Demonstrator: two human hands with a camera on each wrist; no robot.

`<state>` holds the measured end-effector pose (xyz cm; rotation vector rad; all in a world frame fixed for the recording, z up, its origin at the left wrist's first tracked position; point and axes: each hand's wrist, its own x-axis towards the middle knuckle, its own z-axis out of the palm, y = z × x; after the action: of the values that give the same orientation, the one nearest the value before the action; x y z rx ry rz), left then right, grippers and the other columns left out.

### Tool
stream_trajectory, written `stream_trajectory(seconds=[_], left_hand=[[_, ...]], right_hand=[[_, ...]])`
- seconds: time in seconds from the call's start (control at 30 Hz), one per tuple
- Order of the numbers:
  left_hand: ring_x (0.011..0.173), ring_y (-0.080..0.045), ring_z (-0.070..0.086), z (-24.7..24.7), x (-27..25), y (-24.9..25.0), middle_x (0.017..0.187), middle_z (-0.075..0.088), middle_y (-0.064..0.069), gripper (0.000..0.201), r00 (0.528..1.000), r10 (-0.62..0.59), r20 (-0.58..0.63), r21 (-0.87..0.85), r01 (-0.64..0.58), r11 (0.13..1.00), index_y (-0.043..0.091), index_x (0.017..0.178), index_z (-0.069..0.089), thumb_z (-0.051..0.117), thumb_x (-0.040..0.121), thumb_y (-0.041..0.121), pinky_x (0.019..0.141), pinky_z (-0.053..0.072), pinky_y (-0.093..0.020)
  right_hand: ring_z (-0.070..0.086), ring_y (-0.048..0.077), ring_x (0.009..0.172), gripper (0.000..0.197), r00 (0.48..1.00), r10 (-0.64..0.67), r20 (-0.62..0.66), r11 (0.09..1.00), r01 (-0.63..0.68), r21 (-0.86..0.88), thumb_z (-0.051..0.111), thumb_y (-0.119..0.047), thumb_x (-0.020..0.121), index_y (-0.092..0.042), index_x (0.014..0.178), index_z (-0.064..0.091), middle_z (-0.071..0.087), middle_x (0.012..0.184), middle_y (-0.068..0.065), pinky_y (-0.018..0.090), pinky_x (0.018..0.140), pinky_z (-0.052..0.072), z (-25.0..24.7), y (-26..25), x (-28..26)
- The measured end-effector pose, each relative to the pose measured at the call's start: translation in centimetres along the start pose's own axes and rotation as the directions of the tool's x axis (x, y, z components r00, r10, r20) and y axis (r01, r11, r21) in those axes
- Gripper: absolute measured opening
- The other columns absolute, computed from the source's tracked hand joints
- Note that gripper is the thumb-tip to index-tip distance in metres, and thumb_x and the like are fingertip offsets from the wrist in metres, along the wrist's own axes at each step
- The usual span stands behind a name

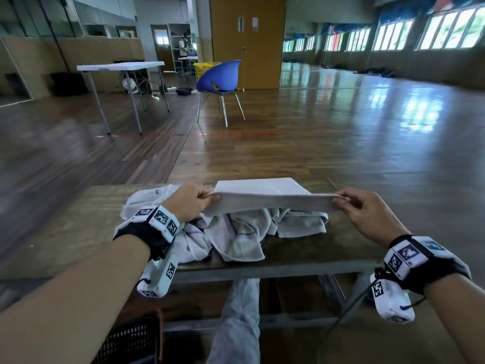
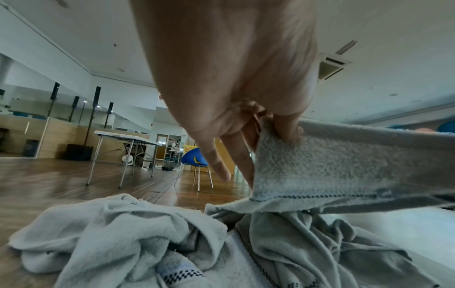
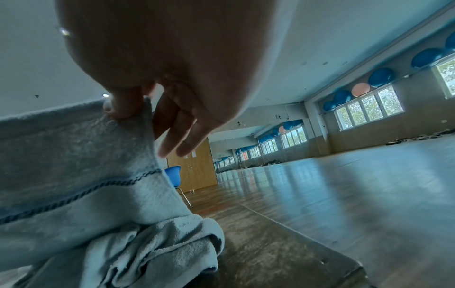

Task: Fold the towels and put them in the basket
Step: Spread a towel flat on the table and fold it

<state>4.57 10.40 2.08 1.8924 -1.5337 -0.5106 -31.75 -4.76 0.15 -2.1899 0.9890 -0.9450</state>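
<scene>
Towel (image 1: 270,199), pinched at each top corner by left hand (image 1: 191,202) and right hand (image 1: 367,211), risks snagging the unfolded heap (image 1: 236,232) beneath and dragging it askew.

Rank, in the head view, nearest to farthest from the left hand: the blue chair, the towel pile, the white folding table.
1. Towel pile, right under the left hand on the bench.
2. Blue chair, across the floor, ahead.
3. White folding table, farther back, to the left.
</scene>
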Motion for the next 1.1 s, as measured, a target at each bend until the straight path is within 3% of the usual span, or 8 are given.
stream_trajectory(seconds=[0.13, 0.3, 0.43, 0.57, 0.7, 0.87, 0.97, 1.1], left_hand=[[0.052, -0.02, 0.055, -0.2, -2.4, 1.6, 0.068, 0.066, -0.02, 0.035, 0.998, -0.014, 0.065, 0.037, 0.011, 0.999, 0.006, 0.093, 0.071, 0.057, 0.097, 0.038, 0.054, 0.043, -0.03], [0.051, -0.014, 0.058, -0.1, -4.6, 3.1, 0.063, 0.059, -0.002, 0.043, 0.963, -0.116, 0.242, 0.051, 0.107, 0.993, -0.003, 0.088, 0.066, 0.062, 0.093, 0.04, 0.054, 0.049, -0.024], [0.048, -0.013, 0.063, 0.0, -7.0, 3.6, 0.062, 0.064, 0.001, 0.03, 0.92, -0.15, 0.362, -0.061, 0.184, 0.981, 0.007, 0.08, 0.071, 0.067, 0.09, 0.035, 0.045, 0.049, -0.019], [0.067, -0.017, 0.063, 0.3, -9.0, 3.7, 0.079, 0.068, -0.004, 0.029, 0.871, -0.112, 0.479, -0.053, 0.156, 0.986, 0.017, 0.088, 0.078, 0.068, 0.087, 0.045, 0.061, 0.049, -0.028], [0.031, -0.01, 0.04, 1.2, -9.2, 3.4, 0.062, 0.06, -0.013, 0.032, 0.839, -0.071, 0.54, -0.155, 0.182, 0.971, 0.009, 0.102, 0.072, 0.063, 0.094, 0.039, 0.042, 0.037, -0.016], [0.026, -0.008, 0.033, 3.1, -7.6, 1.5, 0.059, 0.051, -0.012, 0.04, 0.878, -0.141, 0.458, -0.379, 0.336, 0.862, -0.016, 0.117, 0.055, 0.059, 0.096, 0.018, 0.032, 0.028, -0.019], [0.027, -0.008, 0.033, 3.8, -5.8, 0.3, 0.051, 0.048, -0.005, 0.03, 0.925, -0.196, 0.326, -0.343, 0.309, 0.887, -0.012, 0.104, 0.06, 0.06, 0.097, 0.018, 0.03, 0.028, -0.018], [0.032, -0.013, 0.036, 3.6, -1.3, -1.7, 0.052, 0.043, -0.005, 0.025, 0.97, -0.225, 0.093, -0.213, 0.24, 0.947, 0.007, 0.076, 0.055, 0.064, 0.095, 0.019, 0.036, 0.032, -0.022]], right_hand=[[0.061, 0.012, 0.071, 0.014, 0.998, 0.027, 0.05, 1.0, -0.028, 0.014, 0.063, -0.021, 0.097, -0.019, 0.088, 0.073, 0.072, 0.081, 0.007, 0.027, 0.068, 0.047, -1.7, -1.4, -2.2], [0.068, 0.005, 0.068, 0.015, 0.983, 0.042, 0.178, 0.999, -0.041, -0.005, 0.061, -0.024, 0.098, -0.024, 0.089, 0.073, 0.074, 0.08, 0.0, 0.014, 0.056, 0.05, -3.8, -2.5, -4.8], [0.064, 0.005, 0.059, 0.014, 0.948, 0.095, 0.304, 0.993, -0.111, 0.036, 0.064, -0.034, 0.092, -0.028, 0.086, 0.075, 0.072, 0.075, -0.001, 0.018, 0.051, 0.052, -5.2, -3.0, -7.0], [0.066, 0.013, 0.065, 0.026, 0.931, 0.08, 0.357, 0.991, -0.112, 0.07, 0.063, -0.05, 0.081, -0.031, 0.091, 0.076, 0.075, 0.08, 0.004, 0.026, 0.059, 0.051, -5.8, -3.2, -8.7], [0.06, 0.011, 0.057, 0.015, 0.959, 0.068, 0.276, 0.995, -0.087, 0.058, 0.062, -0.037, 0.093, -0.032, 0.089, 0.076, 0.073, 0.074, 0.005, 0.021, 0.056, 0.046, -5.2, -2.4, -9.3], [0.06, 0.016, 0.052, 0.018, 0.969, 0.149, 0.196, 0.989, -0.148, -0.019, 0.06, -0.036, 0.097, -0.037, 0.087, 0.074, 0.07, 0.068, 0.003, 0.025, 0.052, 0.049, -2.7, -0.1, -8.2], [0.064, 0.026, 0.06, 0.018, 0.975, 0.149, 0.163, 0.983, -0.128, -0.132, 0.06, -0.04, 0.097, -0.035, 0.085, 0.072, 0.071, 0.071, 0.0, 0.04, 0.059, 0.052, -0.7, 1.0, -6.1], [0.059, 0.004, 0.056, 0.023, 0.989, 0.119, 0.093, 0.977, -0.1, -0.187, 0.062, -0.036, 0.096, -0.026, 0.077, 0.069, 0.067, 0.064, -0.01, 0.031, 0.058, 0.042, 1.6, 2.0, -1.8]])
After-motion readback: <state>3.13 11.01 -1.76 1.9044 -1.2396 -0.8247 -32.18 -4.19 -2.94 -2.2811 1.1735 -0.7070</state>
